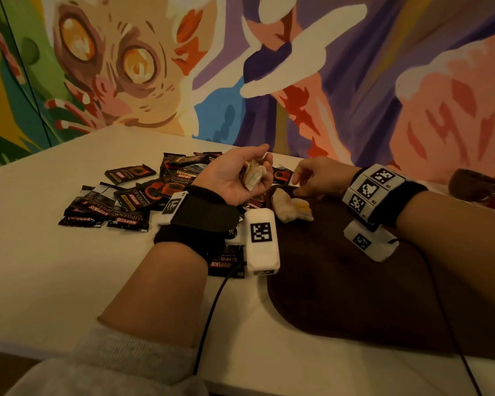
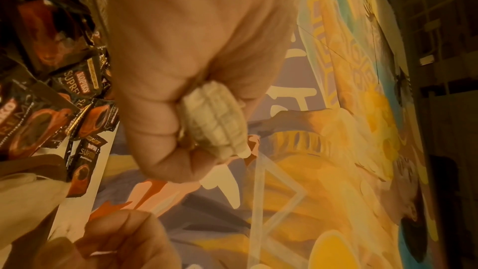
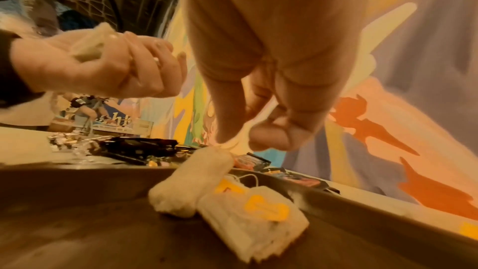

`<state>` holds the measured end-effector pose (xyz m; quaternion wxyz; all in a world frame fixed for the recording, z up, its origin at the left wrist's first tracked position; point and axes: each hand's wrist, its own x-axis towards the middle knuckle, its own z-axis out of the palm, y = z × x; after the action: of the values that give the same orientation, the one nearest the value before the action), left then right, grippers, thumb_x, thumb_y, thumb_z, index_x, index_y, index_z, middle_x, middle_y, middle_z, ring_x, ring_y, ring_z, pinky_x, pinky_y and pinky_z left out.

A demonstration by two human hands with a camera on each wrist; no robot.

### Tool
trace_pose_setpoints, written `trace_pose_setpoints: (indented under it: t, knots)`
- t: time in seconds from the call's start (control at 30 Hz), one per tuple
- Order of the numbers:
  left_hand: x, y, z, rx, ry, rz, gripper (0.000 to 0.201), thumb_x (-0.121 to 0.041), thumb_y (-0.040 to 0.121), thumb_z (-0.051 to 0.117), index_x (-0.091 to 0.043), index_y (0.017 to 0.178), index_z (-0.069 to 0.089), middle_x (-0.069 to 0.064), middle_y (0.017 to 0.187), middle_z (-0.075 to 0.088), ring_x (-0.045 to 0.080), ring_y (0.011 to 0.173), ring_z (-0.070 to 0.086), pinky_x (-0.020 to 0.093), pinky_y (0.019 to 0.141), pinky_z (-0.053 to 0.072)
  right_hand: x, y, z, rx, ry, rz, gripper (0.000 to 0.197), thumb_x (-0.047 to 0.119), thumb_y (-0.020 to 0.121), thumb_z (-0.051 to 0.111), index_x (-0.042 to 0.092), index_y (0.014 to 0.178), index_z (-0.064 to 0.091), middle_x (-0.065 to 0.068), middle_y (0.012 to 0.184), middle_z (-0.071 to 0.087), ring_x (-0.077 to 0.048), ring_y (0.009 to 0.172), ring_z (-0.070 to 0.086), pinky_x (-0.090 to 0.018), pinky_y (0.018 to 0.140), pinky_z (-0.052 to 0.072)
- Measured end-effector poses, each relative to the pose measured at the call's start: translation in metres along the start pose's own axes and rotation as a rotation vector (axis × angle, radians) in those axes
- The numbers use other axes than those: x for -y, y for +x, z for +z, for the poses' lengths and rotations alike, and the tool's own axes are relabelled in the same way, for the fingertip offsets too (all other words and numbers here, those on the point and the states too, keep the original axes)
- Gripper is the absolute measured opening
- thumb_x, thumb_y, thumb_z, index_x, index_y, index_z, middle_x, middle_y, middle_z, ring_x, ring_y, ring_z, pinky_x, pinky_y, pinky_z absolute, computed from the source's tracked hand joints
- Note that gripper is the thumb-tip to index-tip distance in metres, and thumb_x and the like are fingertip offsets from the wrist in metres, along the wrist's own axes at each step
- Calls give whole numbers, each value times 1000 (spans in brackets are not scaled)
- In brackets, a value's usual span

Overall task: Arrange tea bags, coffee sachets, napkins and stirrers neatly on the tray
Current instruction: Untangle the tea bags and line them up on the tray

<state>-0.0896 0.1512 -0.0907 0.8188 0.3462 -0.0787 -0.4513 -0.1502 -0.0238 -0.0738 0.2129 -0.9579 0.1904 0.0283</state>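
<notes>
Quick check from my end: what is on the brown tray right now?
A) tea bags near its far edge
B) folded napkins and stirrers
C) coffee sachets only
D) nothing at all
A: two pale tea bags with yellow tags lie at the far edge of the tray, just under the right hand, while the coffee sachets lie on the table.

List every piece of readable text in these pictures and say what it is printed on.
"KOPIKO" – red band on the black coffee sachets heaped on the table.
"SUPREMO" – same sachets, beside the brand.
Yellow tags of the tea bags on the tray: print too blurred.
Wrist bands: square codes; tiny labels unreadable.
</notes>
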Motion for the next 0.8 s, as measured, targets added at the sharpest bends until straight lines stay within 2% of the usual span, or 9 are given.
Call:
trace_pose_setpoints:
  t: [0.07, 0.17, 0.3, 0.43, 0.5, 0.6, 0.67, 0.73, 0.8]
  knots:
    - [1, 0, 0, 0, 3, 4, 9, -12, 94, 54, -5, 93, 51, 7, 71, 56, 12, 52, 51, 20, 47, 46, 5, -8, 3, 49, -31, -120, 19, 11, 81, 71, 22, 87, 55, -1, 96, 56, -9, 72, 54, -17, 56, 47]
    - [1, 1, 0, -5, 14, 7, 8, -12, 94, 55, -5, 94, 51, 7, 70, 56, 11, 53, 51, 20, 47, 47, 11, -13, 10, 121, -135, -181, 28, 13, 79, 72, 22, 101, 58, 9, 93, 53, -6, 81, 54, -12, 60, 45]
    - [1, 3, -2, 2, 15, -2, 8, -12, 94, 55, -5, 96, 50, 6, 71, 57, 11, 54, 52, 20, 47, 47, 13, -9, 14, 197, -262, -136, 47, 16, 82, 70, 20, 126, 55, 6, 110, 57, -10, 100, 51, -18, 74, 43]
    - [1, 4, -3, -3, 11, 0, 9, -12, 94, 55, -5, 97, 50, 6, 70, 57, 11, 53, 52, 20, 47, 47, 12, -1, 20, 214, -320, -50, 43, 21, 86, 65, 18, 128, 57, -2, 122, 57, -16, 109, 52, -26, 88, 42]
    - [1, 5, -3, -2, 15, -3, 9, -12, 94, 55, -5, 97, 50, 6, 70, 57, 11, 53, 53, 20, 47, 47, 12, 3, 24, 204, -322, -26, 36, 24, 89, 62, 14, 123, 61, -3, 113, 60, -16, 104, 54, -25, 83, 43]
    - [2, 5, -3, -5, 21, -5, 8, -12, 94, 55, -5, 95, 50, 6, 71, 56, 11, 53, 52, 20, 47, 47, 11, 9, 30, 145, -234, 8, 27, 22, 89, 62, 11, 113, 66, 3, 88, 60, -8, 79, 53, -19, 59, 39]
    - [2, 5, -2, -13, 27, -2, 8, -12, 94, 55, -5, 94, 51, 6, 71, 56, 11, 54, 52, 19, 47, 47, 11, 12, 33, 118, -175, 29, 25, 18, 87, 64, 9, 110, 67, 5, 77, 59, -4, 68, 51, -17, 52, 37]
    - [3, 6, -2, -20, 33, 0, 9, -13, 94, 56, -5, 94, 51, 6, 70, 57, 11, 53, 52, 19, 47, 47, 11, 13, 34, 101, -158, 33, 25, 17, 85, 67, 7, 108, 69, 5, 74, 60, -5, 68, 54, -17, 54, 40]
    - [5, 6, -2, -24, 45, 10, 11, -16, 94, 56, -6, 94, 52, 6, 70, 57, 11, 53, 53, 20, 47, 47, 12, 11, 34, 92, -195, 25, 27, 19, 84, 68, 8, 109, 69, 1, 82, 63, -8, 76, 55, -21, 63, 43]
